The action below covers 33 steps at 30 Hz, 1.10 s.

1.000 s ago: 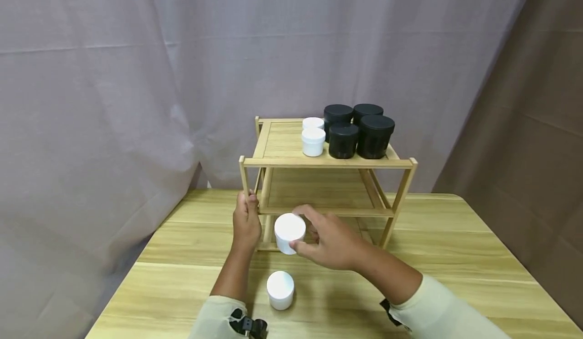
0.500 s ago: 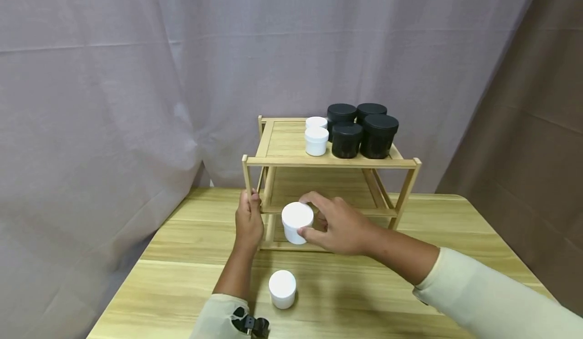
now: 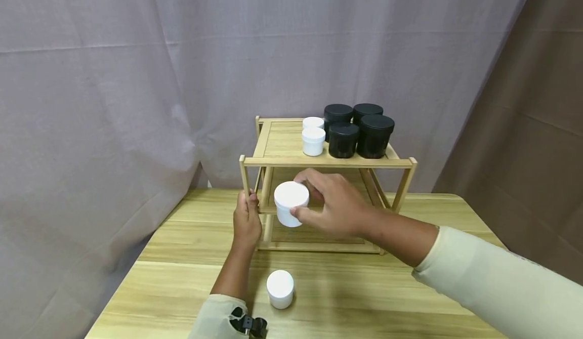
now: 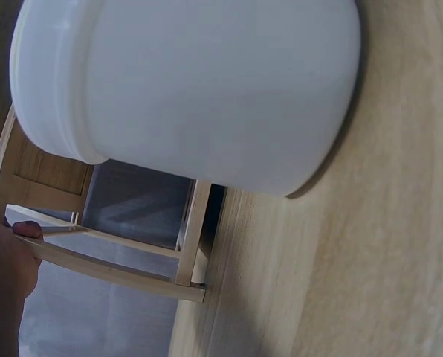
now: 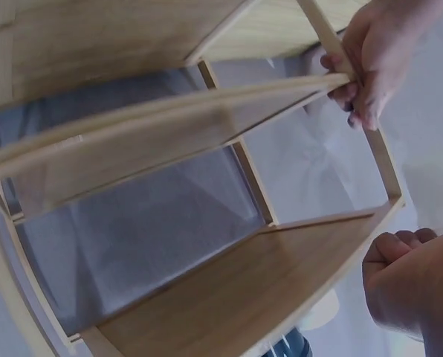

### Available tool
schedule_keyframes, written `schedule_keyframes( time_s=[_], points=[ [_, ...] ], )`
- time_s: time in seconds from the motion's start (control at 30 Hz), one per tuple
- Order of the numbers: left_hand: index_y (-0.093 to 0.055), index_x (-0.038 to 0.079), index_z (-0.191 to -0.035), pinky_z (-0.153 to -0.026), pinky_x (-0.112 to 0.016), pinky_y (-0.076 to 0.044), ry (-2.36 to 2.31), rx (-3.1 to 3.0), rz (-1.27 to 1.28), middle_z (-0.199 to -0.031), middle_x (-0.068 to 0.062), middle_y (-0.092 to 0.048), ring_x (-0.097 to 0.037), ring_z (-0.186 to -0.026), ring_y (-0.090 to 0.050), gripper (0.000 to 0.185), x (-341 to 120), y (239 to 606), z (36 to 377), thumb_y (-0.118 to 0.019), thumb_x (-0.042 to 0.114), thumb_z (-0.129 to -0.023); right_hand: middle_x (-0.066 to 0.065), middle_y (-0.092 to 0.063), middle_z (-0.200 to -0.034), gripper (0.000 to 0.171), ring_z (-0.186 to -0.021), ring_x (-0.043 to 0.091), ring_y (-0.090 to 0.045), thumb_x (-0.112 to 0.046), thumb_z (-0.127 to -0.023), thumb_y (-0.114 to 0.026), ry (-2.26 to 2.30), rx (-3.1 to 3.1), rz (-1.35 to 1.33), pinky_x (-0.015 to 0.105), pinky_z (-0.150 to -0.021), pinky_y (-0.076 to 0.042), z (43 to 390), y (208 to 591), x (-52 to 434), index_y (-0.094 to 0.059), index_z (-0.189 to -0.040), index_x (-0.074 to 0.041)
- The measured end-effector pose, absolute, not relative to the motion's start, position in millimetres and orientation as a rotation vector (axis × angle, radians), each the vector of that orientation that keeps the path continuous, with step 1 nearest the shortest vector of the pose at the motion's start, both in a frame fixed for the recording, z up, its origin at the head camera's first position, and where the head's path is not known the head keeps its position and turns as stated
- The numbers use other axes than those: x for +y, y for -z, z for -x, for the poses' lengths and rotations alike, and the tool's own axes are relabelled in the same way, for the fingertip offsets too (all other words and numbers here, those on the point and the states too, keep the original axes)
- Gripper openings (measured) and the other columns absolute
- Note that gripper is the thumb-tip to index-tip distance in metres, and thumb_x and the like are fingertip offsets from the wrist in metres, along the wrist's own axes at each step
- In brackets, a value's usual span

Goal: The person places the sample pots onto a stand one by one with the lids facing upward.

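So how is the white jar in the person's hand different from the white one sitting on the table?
The held white jar is in the air, gripped by the right hand in front of the wooden rack's middle shelf; the table jar stands alone on the table, untouched. The held one is slightly tilted; the table one is upright. Both are white, round and lidded.

Four white jars: one (image 3: 291, 203) in the air by the rack's front left corner, one (image 3: 280, 289) near the table's (image 3: 455, 238) front edge, two (image 3: 313, 135) on the rack's top shelf. Four black jars (image 3: 360, 130) stand by that shelf's right edge. One wooden rack (image 3: 273, 161).
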State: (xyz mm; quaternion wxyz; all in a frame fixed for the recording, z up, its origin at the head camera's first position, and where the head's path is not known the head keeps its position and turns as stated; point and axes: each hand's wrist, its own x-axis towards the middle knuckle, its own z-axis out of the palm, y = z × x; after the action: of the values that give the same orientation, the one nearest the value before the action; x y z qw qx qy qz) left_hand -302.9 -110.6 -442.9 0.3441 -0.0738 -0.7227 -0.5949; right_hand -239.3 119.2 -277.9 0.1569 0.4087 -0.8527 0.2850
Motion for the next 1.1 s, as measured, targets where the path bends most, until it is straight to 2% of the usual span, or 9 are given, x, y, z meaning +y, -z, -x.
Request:
schedule_keyframes(
  time_s=[0.17, 0.27, 0.4, 0.53, 0.67, 0.87, 1.1],
  points=[
    [-0.056, -0.001, -0.114, -0.069, -0.024, -0.044, 1.548, -1.876, 0.207, -0.082, -0.015, -0.054, -0.012, -0.073, -0.048, 0.024, -111.0, 442.7, 303.1, -0.045, 0.02, -0.118, -0.004, -0.065, -0.096, 0.041, -0.089, 0.013, -0.058, -0.029, -0.088, -0.083, -0.834, -2.394, -1.202, 0.032, -0.079, -0.049, 240.1, 260.4, 117.3, -0.069, -0.123, -0.013],
    [-0.057, -0.001, -0.114, -0.07, -0.025, -0.044, 1.547, -1.874, 0.2, -0.082, -0.014, -0.055, -0.012, -0.073, -0.049, 0.022, -110.8, 442.1, 303.5, -0.046, 0.018, -0.118, 0.0, -0.068, -0.107, 0.043, -0.099, 0.016, -0.061, -0.03, -0.087, -0.084, -0.812, -2.342, -1.231, 0.038, -0.087, -0.052, 240.8, 248.9, 115.4, -0.071, -0.123, -0.01],
    [-0.057, -0.001, -0.113, -0.071, -0.025, -0.045, 1.55, -1.87, 0.195, -0.082, -0.014, -0.055, -0.014, -0.075, -0.05, 0.021, -110.6, 441.3, 304.1, -0.046, 0.017, -0.118, 0.006, -0.062, -0.105, 0.044, -0.098, 0.024, -0.057, -0.031, -0.086, -0.083, -0.79, -2.289, -1.233, 0.041, -0.087, -0.047, 244.1, 235.0, 110.5, -0.071, -0.12, -0.006],
    [-0.057, -0.001, -0.113, -0.072, -0.025, -0.045, 1.566, -1.873, 0.189, -0.082, -0.015, -0.054, -0.015, -0.075, -0.05, 0.021, -110.2, 441.7, 304.6, -0.045, 0.017, -0.118, 0.008, -0.059, -0.112, 0.045, -0.113, 0.029, -0.052, -0.035, -0.088, -0.082, -0.771, -2.338, -1.177, 0.046, -0.097, -0.037, 248.2, 224.1, 106.0, -0.07, -0.12, -0.007],
    [-0.056, -0.004, -0.114, -0.07, -0.025, -0.044, 1.571, -1.881, 0.187, -0.082, -0.014, -0.054, -0.014, -0.074, -0.049, 0.024, -109.7, 442.9, 305.5, -0.046, 0.017, -0.118, 0.008, -0.056, -0.116, 0.045, -0.118, 0.029, -0.042, -0.04, -0.09, -0.079, -0.726, -2.424, -1.104, 0.047, -0.096, -0.027, 252.4, 212.2, 101.6, -0.071, -0.122, -0.009],
    [-0.056, -0.004, -0.114, -0.067, -0.025, -0.042, 1.555, -1.881, 0.189, -0.08, -0.013, -0.053, -0.012, -0.071, -0.047, 0.024, -109.2, 443.3, 307.3, -0.046, 0.017, -0.118, 0.008, -0.053, -0.117, 0.047, -0.113, 0.028, -0.039, -0.045, -0.094, -0.076, -0.669, -2.51, -1.019, 0.046, -0.095, -0.025, 263.2, 193.4, 95.1, -0.071, -0.127, -0.011],
    [-0.056, -0.004, -0.114, -0.067, -0.024, -0.042, 1.575, -1.869, 0.189, -0.08, -0.014, -0.053, -0.012, -0.07, -0.047, 0.024, -106.6, 442.7, 307.4, -0.046, 0.016, -0.118, 0.009, -0.051, -0.122, 0.057, -0.116, 0.029, -0.038, -0.047, -0.099, -0.073, -0.612, -2.609, -0.955, 0.048, -0.099, -0.024, 281.4, 178.4, 91.3, -0.069, -0.137, -0.005]
  ],
)
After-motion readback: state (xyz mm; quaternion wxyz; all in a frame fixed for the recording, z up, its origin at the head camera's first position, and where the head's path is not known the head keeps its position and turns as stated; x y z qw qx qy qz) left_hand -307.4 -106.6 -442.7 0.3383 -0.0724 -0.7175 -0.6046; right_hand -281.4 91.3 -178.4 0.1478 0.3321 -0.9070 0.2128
